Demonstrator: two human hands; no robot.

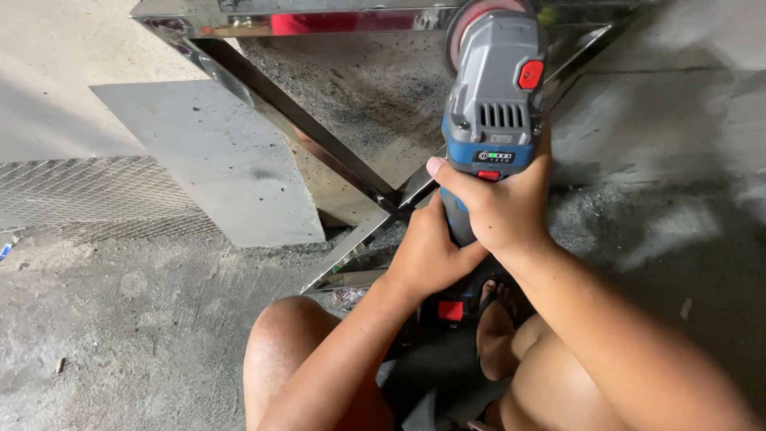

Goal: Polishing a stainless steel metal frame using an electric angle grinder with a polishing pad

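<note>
Angle grinder (495, 104), upper centre of frame: you clench both hands on its body, left hand (427, 255) below right hand (499, 207), steadying the disc against the polished steel frame (319, 152).

Count of items in view:

- Hands: two, a left hand (427, 255) and a right hand (499, 203), both at centre frame.
- Angle grinder (491, 104): one, grey and blue, upper centre.
- Red buttons on the grinder: two.
- Polished metal frame (319, 144): one, crossing bars from upper left to centre.
- Flat grey sheet (215, 152): one, left of centre.
- Wire mesh panel (96, 195): one, at the left edge.
- Bare knees: two, bottom.
</note>
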